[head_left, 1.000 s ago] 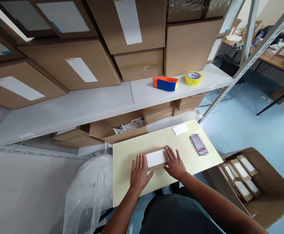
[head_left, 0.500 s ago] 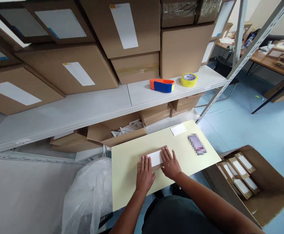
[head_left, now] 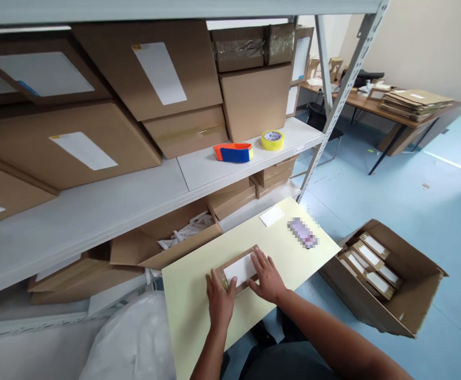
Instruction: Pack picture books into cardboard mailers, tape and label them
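Observation:
A small brown cardboard parcel (head_left: 238,269) with a white label lies on a pale yellow board (head_left: 191,306) across my lap. My left hand (head_left: 219,302) rests at the parcel's near left corner, fingers laid over its edge. My right hand (head_left: 268,277) lies flat on the parcel's right end, fingers spread. Neither hand lifts it.
A white card (head_left: 271,216) and a blurred purple item (head_left: 302,233) lie further up the board. An open carton (head_left: 408,295) of similar labelled parcels stands on the blue floor at right. A tape dispenser (head_left: 233,152) and yellow tape roll (head_left: 272,140) sit on the shelf (head_left: 96,206) among large boxes.
My head has turned up and to the right, so the scene shifted left. My left hand slid down to the parcel's near left corner; my right hand stays on its right end.

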Motion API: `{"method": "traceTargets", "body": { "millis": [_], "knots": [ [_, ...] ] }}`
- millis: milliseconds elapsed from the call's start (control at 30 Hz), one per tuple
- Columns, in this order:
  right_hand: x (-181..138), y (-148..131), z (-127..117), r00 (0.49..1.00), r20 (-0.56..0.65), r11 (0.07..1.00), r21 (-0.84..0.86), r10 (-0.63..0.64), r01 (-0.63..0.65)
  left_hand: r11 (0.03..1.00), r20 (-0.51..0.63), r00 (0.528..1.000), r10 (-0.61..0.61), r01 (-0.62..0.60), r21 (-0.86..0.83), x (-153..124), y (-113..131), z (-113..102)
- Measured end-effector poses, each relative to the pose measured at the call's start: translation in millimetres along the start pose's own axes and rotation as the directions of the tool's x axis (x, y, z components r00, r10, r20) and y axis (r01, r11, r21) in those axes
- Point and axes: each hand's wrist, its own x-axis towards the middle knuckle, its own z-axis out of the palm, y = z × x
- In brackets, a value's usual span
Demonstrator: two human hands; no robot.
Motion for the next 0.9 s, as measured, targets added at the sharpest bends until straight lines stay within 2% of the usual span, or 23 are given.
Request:
{"method": "traceTargets", "body": {
  "millis": [33,100,167,233,367,467,567,633,733,800,900],
  "knots": [
    [4,-4,2,0.990,-0.012,0.990,0.031,0.139,-0.139,0.992,0.030,0.993,-0.111,0.113,-0.052,6,2,1],
    [15,-8,2,0.919,0.045,0.915,0.087,0.392,-0.394,0.956,0.126,0.959,-0.252,0.267,-0.120,17,5,0],
    [24,-7,-3,0.858,0.154,0.849,0.142,0.490,-0.510,0.936,0.196,0.937,-0.288,0.319,-0.150,22,7,-5],
    [25,-2,-10,0.843,0.213,0.814,0.229,0.493,-0.534,0.936,0.225,0.936,-0.270,0.310,-0.166,22,9,-11],
    [-1,5,-20,0.851,0.215,0.737,0.429,0.479,-0.522,0.940,0.243,0.930,-0.277,0.314,-0.132,4,19,-26],
    [-38,16,-26,0.861,0.141,0.674,0.565,0.489,-0.476,0.956,0.219,0.942,-0.254,0.279,-0.090,-20,39,-33],
    [-90,47,-39,0.838,0.059,0.588,0.686,0.542,-0.429,0.979,0.246,0.952,-0.185,0.200,-0.038,-46,75,-27],
    [-132,79,-52,0.802,0.017,0.536,0.735,0.597,-0.415,0.991,0.310,0.943,-0.122,0.133,-0.013,-63,107,-12],
    [-202,132,-67,0.724,-0.022,0.440,0.806,0.690,-0.395,0.998,0.421,0.905,0.064,-0.053,-0.036,-87,163,29],
    [-245,164,-71,0.620,-0.036,0.352,0.848,0.783,-0.396,0.971,0.458,0.856,0.239,-0.223,-0.090,-100,202,66],
    [-294,204,-75,0.410,-0.059,0.241,0.880,0.910,-0.409,0.897,0.528,0.729,0.435,-0.404,-0.181,-114,264,125]
  ]
}}
